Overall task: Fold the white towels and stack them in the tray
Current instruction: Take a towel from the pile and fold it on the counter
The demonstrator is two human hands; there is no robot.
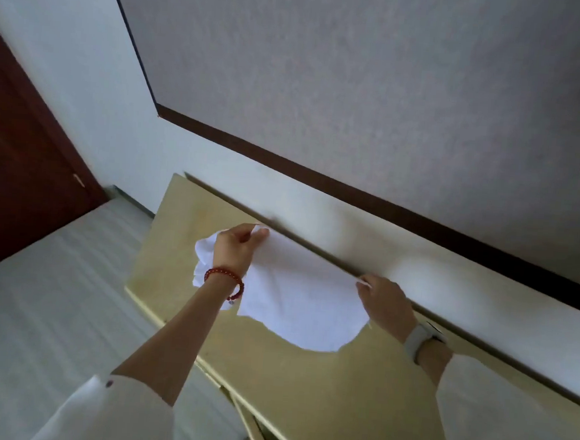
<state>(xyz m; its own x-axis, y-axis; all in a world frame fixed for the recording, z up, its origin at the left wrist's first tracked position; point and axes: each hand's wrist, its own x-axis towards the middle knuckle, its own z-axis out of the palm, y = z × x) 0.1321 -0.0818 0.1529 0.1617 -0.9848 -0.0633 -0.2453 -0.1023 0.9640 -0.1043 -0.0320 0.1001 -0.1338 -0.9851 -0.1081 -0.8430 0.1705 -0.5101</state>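
Left of centre: my left hand [236,250] is pinching the white towel [297,296] by one corner. Centre: towel is sagging over the wooden table [321,393]. Right: my right hand [384,303] is pinching the other corner; I judge keeping it taut gives a straight fold.

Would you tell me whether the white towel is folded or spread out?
Spread out: the towel hangs as one open sheet between the left hand and right hand.
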